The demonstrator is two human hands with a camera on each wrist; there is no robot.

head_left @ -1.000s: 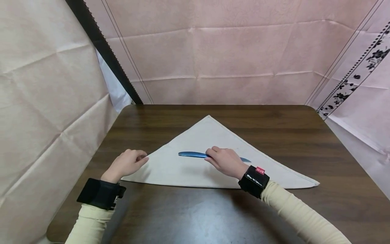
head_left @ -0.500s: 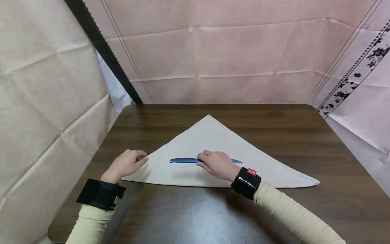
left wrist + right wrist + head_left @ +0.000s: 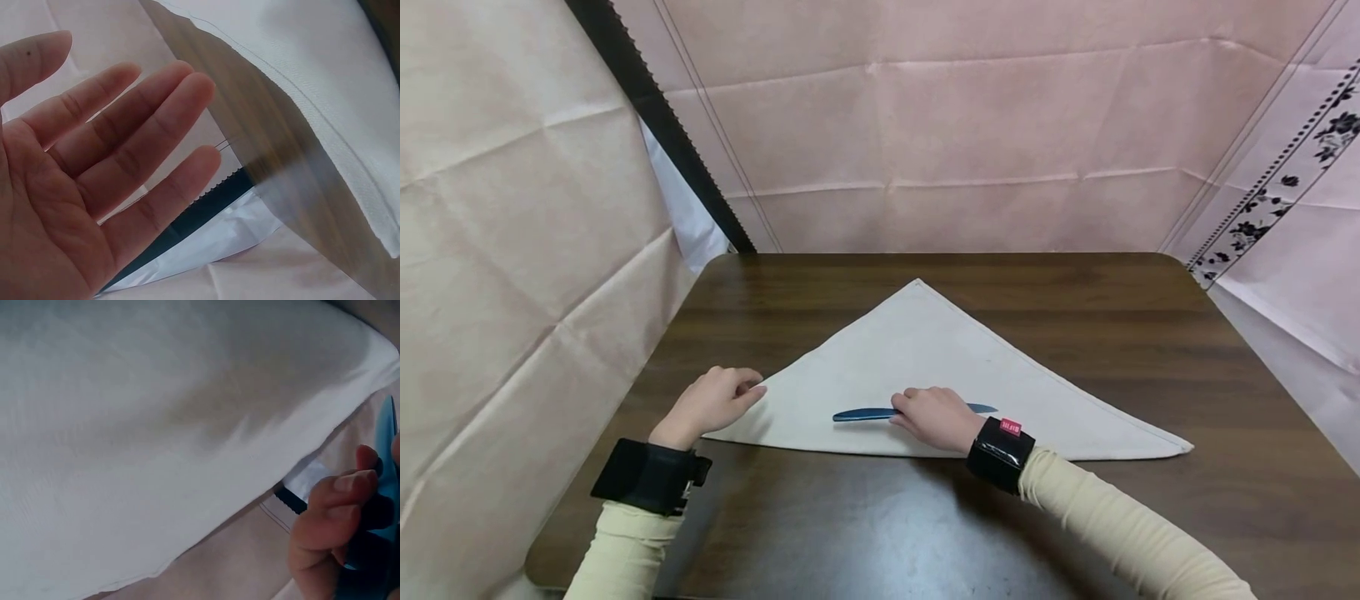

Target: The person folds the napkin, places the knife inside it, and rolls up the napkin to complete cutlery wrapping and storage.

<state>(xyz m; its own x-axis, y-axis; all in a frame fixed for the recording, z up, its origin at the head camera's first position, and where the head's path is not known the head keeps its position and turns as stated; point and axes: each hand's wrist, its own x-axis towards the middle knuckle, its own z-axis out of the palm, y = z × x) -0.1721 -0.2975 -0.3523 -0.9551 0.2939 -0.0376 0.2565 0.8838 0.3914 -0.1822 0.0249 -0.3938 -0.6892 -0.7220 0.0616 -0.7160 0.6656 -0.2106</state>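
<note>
A white cloth napkin [image 3: 917, 333] lies folded in a triangle, its tip toward the far edge of the table. My right hand [image 3: 936, 417] grips a blue table knife [image 3: 861, 414] by its middle, over the near part of the napkin. Both ends of the knife stick out past the hand. In the right wrist view, curled fingers [image 3: 328, 519] wrap round the knife [image 3: 385, 434]. By the napkin's left side is my left hand [image 3: 709, 404], holding nothing. In the left wrist view its fingers [image 3: 134, 156] are relaxed and apart from the napkin [image 3: 337, 81].
The dark wooden table [image 3: 820, 517] bears the napkin, with bare wood on all sides of it. Pale pink cloth [image 3: 985, 125] hangs behind the table and at both sides. A black band [image 3: 662, 125] runs down the hanging cloth at the left.
My right hand has carried the knife toward the napkin's near edge and a little left, and the knife's slant has changed. My left hand has stayed in place.
</note>
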